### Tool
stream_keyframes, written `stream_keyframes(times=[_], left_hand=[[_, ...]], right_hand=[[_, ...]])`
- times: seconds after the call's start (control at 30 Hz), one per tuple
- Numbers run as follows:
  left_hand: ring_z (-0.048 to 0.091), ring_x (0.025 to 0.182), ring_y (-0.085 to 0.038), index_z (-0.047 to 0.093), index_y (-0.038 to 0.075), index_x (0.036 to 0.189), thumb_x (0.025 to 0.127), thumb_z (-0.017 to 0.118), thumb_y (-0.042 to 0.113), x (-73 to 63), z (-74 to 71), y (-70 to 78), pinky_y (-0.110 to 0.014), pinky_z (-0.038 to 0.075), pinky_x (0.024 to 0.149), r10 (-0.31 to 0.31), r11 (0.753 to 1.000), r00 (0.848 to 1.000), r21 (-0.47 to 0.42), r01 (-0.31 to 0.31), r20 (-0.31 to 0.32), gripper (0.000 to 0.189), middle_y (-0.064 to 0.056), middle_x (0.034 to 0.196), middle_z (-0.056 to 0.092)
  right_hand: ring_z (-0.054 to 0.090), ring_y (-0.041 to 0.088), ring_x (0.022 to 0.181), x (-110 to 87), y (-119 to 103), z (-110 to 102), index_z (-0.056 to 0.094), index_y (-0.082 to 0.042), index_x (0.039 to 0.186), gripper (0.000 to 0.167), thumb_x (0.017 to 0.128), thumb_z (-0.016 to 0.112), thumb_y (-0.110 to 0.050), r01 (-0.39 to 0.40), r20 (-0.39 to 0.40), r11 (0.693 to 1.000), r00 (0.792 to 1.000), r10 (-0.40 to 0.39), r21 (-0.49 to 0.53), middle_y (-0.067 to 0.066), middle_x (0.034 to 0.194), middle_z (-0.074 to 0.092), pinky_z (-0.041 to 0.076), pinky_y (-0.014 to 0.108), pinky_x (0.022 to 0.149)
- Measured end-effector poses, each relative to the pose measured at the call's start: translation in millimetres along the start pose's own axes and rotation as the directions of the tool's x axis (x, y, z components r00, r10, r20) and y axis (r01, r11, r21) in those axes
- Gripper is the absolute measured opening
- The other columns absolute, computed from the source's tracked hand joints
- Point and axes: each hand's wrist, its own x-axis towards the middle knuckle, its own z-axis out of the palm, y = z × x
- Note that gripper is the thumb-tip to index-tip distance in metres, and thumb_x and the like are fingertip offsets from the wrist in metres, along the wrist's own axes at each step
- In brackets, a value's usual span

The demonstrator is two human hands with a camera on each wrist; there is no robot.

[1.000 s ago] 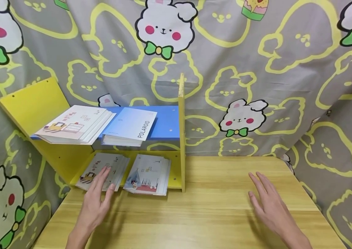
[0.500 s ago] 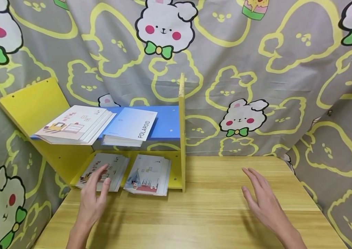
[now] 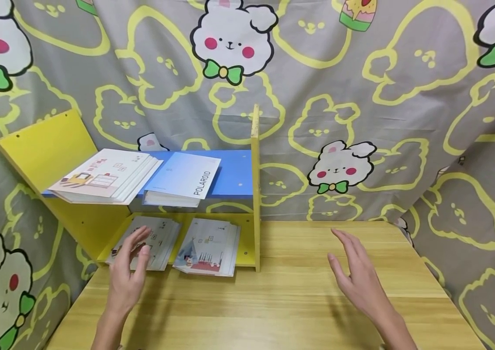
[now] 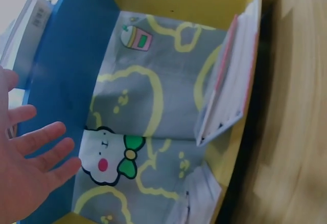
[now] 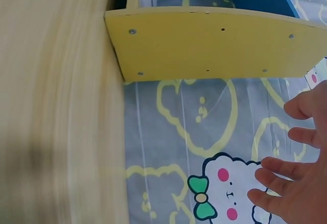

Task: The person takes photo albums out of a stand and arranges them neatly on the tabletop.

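Note:
My left hand (image 3: 127,277) is held in the air before the lower left of the shelf, its fingers spread and holding nothing. In the head view it overlaps a photo album (image 3: 160,243) on the bottom board. Beside that lies another album (image 3: 208,245) with a tent picture on its cover. Up on the blue shelf board (image 3: 236,170) are a white album (image 3: 105,175) with a yellow vehicle on it and a pale blue album (image 3: 182,177) marked POLAROID. My right hand (image 3: 357,277) hovers over the table to the right of the shelf, fingers loosely extended with nothing in them.
The yellow side panel (image 3: 255,194) stands upright on the wooden table (image 3: 300,296), while the left yellow panel (image 3: 50,141) leans outward in the head view. A grey curtain (image 3: 287,121) with rabbit prints hangs behind and along both sides.
The right hand has drifted left and slightly forward over the table. My left hand has shifted a little left and up. The albums and shelf stay where they were.

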Motion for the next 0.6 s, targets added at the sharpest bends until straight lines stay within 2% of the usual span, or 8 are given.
stream_keyframes(times=[0.1, 0.17, 0.27, 0.4, 0.53, 0.6], left_hand=[[0.057, 0.124, -0.008, 0.051, 0.008, 0.149, 0.103, 0.052, -0.002, 4.8, -0.7, 2.3, -0.013, 0.046, 0.1, 0.038, 0.999, 0.999, -0.022, -0.039, -0.031, 0.047, -0.02, 0.137, 0.061], [0.058, 0.122, -0.006, 0.052, 0.009, 0.149, 0.104, 0.051, -0.002, 6.5, -1.5, 3.5, -0.012, 0.047, 0.097, 0.035, 0.999, 0.998, -0.039, -0.036, -0.043, 0.047, -0.019, 0.136, 0.062], [0.059, 0.121, -0.008, 0.051, 0.012, 0.149, 0.105, 0.05, 0.0, 7.2, -2.3, 4.5, -0.012, 0.049, 0.094, 0.006, 0.998, 0.999, -0.059, -0.009, -0.051, 0.047, -0.017, 0.136, 0.063], [0.06, 0.122, -0.017, 0.051, 0.015, 0.15, 0.106, 0.05, 0.002, 7.8, -2.0, 4.7, -0.014, 0.048, 0.097, -0.046, 0.995, 0.998, -0.096, 0.041, -0.05, 0.046, -0.013, 0.137, 0.063], [0.059, 0.123, -0.019, 0.05, 0.012, 0.15, 0.106, 0.049, 0.003, 10.6, -0.8, 6.0, -0.014, 0.048, 0.096, -0.049, 0.992, 0.997, -0.121, 0.041, -0.058, 0.045, -0.014, 0.136, 0.063], [0.06, 0.122, -0.017, 0.049, 0.01, 0.15, 0.106, 0.049, 0.002, 12.2, -0.4, 7.3, -0.013, 0.048, 0.094, -0.04, 0.992, 0.997, -0.126, 0.031, -0.064, 0.045, -0.016, 0.136, 0.063]], right_hand=[[0.046, 0.039, 0.135, 3.5, -2, 3, 0.044, -0.012, 0.155, 0.062, 0.098, 0.067, -0.006, 0.014, -0.02, 1.0, 1.0, -0.014, 0.005, 0.019, 0.147, 0.049, 0.042, 0.064, 0.102], [0.047, 0.038, 0.134, 5.5, -4, 6, 0.044, -0.011, 0.155, 0.062, 0.097, 0.066, -0.005, 0.026, -0.025, 1.0, 0.999, -0.025, 0.01, 0.018, 0.147, 0.05, 0.042, 0.062, 0.102], [0.049, 0.035, 0.133, 7.6, -7, 9, 0.043, -0.014, 0.155, 0.062, 0.098, 0.066, -0.005, 0.023, -0.022, 1.0, 1.0, -0.023, 0.02, 0.016, 0.146, 0.051, 0.043, 0.059, 0.103], [0.052, 0.033, 0.129, 11.0, -11, 13, 0.044, -0.012, 0.155, 0.061, 0.098, 0.066, -0.006, 0.024, -0.026, 0.999, 0.999, -0.023, 0.031, 0.015, 0.142, 0.053, 0.046, 0.057, 0.1], [0.053, 0.03, 0.128, 16.0, -17, 18, 0.046, -0.009, 0.153, 0.058, 0.099, 0.066, -0.007, 0.029, -0.038, 0.999, 0.999, -0.027, 0.043, 0.013, 0.141, 0.055, 0.048, 0.052, 0.099], [0.053, 0.028, 0.129, 18.3, -21, 20, 0.046, -0.009, 0.153, 0.057, 0.099, 0.066, -0.007, 0.027, -0.039, 0.998, 0.999, -0.025, 0.055, 0.011, 0.141, 0.056, 0.047, 0.046, 0.101]])
